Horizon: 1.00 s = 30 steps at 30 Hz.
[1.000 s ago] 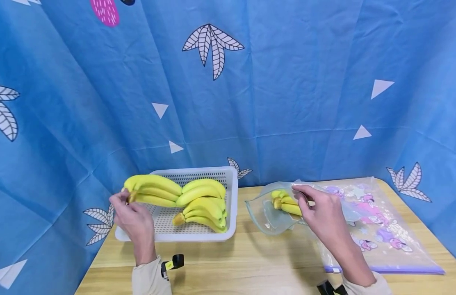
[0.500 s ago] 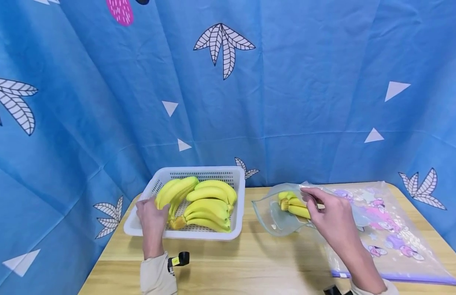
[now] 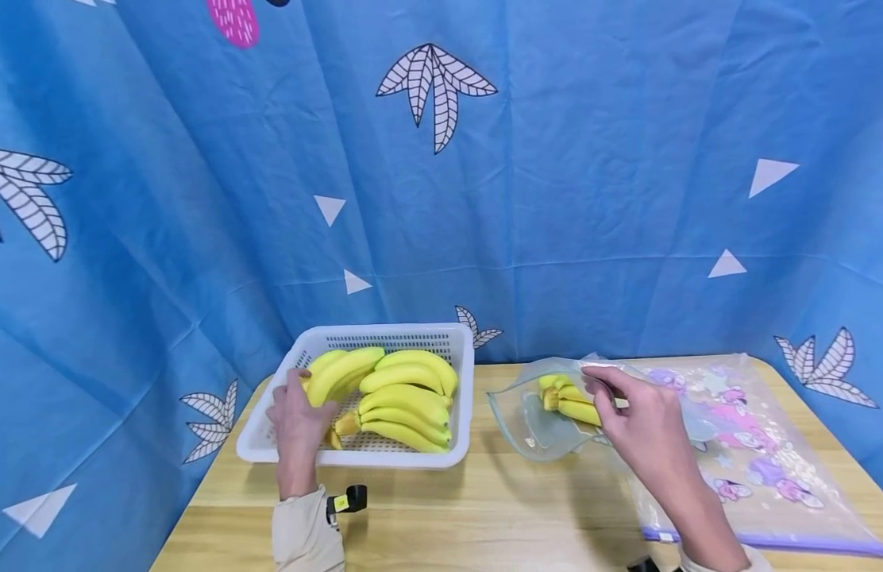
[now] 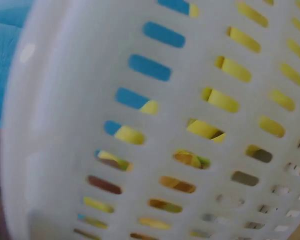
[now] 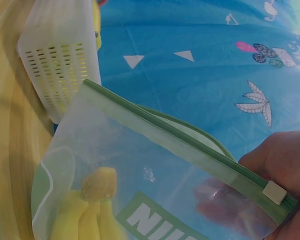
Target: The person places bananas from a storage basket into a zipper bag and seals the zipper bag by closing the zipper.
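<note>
My left hand [image 3: 300, 417] is inside the left end of the white plastic basket [image 3: 461, 413], gripping the near-left bunch of bananas [image 3: 345, 373] around its stem end. In the left wrist view the basket wall [image 4: 80, 60] covers most of the fingers. My right hand [image 3: 645, 417] pinches the top edge of a clear zip bag [image 3: 537, 437], whose mouth gapes toward the basket. Inside the bag lies a bunch of bananas [image 5: 90, 215]. The right wrist view shows a green zip strip [image 5: 165, 130] and a pale slider [image 5: 274, 192] beside my right hand.
Further bunches of bananas [image 3: 406, 413] lie in the basket's right half. A flat clear bag [image 3: 763, 477] with pink and purple prints and a purple zip lies at the right. A blue patterned cloth [image 3: 591, 199] hangs behind the wooden table [image 3: 484, 524].
My left hand lowered a bunch of bananas from above the basket's left side into it, turning the bunch. The right hand keeps the zip bag in place. The head view shifted slightly.
</note>
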Each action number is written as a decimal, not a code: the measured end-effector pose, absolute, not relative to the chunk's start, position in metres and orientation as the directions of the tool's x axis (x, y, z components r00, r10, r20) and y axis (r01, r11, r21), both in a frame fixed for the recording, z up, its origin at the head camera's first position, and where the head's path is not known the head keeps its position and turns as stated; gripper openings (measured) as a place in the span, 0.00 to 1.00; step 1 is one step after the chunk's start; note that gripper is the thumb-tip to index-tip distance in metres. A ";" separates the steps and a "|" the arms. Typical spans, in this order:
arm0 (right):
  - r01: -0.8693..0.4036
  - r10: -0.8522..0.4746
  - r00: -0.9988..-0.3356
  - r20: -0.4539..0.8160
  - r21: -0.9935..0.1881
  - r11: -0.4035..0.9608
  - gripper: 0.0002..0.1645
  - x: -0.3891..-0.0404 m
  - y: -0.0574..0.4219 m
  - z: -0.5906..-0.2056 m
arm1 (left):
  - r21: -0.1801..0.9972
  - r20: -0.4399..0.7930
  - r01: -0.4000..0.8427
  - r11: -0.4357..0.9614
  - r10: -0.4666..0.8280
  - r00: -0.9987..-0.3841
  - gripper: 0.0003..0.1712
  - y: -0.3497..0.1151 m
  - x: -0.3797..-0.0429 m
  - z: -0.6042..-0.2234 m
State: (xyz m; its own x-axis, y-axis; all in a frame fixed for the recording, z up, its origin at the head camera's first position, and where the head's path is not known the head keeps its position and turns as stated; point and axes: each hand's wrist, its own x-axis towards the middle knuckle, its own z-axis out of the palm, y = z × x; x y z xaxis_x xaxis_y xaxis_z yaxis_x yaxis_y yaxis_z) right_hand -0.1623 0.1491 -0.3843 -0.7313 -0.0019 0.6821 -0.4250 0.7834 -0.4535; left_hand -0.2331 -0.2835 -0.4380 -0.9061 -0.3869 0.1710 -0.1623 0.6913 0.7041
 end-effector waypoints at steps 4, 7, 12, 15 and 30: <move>-0.424 0.000 -0.729 0.684 -0.452 0.784 0.14 -0.162 0.152 -0.385 | 0.786 0.364 -0.034 0.617 -0.506 -0.782 0.42 -0.281 -0.237 -0.433; -0.428 0.004 -0.729 0.685 -0.460 0.778 0.14 -0.163 0.153 -0.385 | 0.835 0.404 0.037 0.548 -0.568 -0.717 0.40 -0.280 -0.234 -0.424; -0.430 0.013 -0.732 0.681 -0.477 0.767 0.14 -0.164 0.153 -0.385 | 0.908 0.358 0.149 0.391 -0.544 -0.759 0.37 -0.277 -0.223 -0.408; -0.429 0.020 -0.731 0.682 -0.482 0.764 0.13 -0.163 0.153 -0.385 | 0.933 0.326 0.195 0.302 -0.480 -0.815 0.36 -0.272 -0.215 -0.396; -0.428 0.056 -0.721 0.691 -0.507 0.748 0.12 -0.162 0.156 -0.386 | 0.892 0.345 0.344 0.292 0.050 -0.937 0.29 -0.189 -0.178 -0.352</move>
State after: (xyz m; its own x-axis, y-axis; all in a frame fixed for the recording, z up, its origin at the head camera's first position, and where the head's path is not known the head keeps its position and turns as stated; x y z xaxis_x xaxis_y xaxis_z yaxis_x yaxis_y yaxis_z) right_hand -0.1620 0.1556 -0.3860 -0.7211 0.0562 0.6906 -0.4276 0.7481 -0.5074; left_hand -0.1780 -0.1889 -0.3521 -0.9373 0.0495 0.3450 0.3439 0.2920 0.8925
